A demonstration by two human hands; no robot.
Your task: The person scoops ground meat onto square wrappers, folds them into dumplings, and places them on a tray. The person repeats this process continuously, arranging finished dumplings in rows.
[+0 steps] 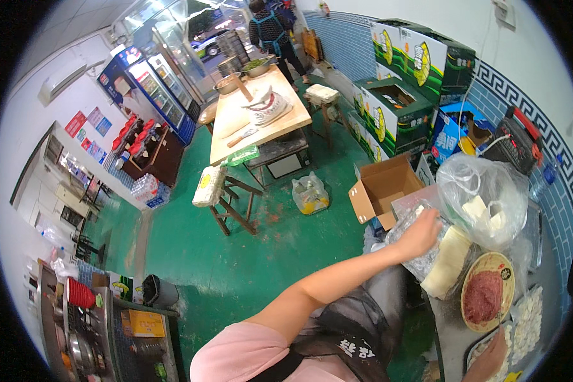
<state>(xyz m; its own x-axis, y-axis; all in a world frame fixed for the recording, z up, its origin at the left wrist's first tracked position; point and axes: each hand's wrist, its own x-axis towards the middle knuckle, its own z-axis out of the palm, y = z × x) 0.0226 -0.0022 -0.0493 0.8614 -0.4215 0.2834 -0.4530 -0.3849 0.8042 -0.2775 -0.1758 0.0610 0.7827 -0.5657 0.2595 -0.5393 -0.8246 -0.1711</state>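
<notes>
One of my hands, my left hand (420, 232), is over a plastic-covered tray beside a stack of pale dough sheets (446, 262); its fingers are bent, and whether they grip anything is not clear. My right hand (489, 355) reaches over a tray of small pale wrapped dough pieces (505, 341) at the lower right; its fingertips are partly hidden. Between the hands stands a yellow patterned bowl (467, 319) of ground meat (483, 296). A clear plastic bag (458, 179) with pale dough pieces in it lies beyond the dough sheets. More small pieces lie on another tray at the right.
An open cardboard box (391, 184) adjoins the work surface. Green cartons (410, 114) are stacked along the tiled wall. A wooden table (224, 138) holds a flour sack (270, 110) and a scraper. Stools (238, 217) and a plastic bag (310, 193) stand on the floor. A person (270, 33) stands near the doorway.
</notes>
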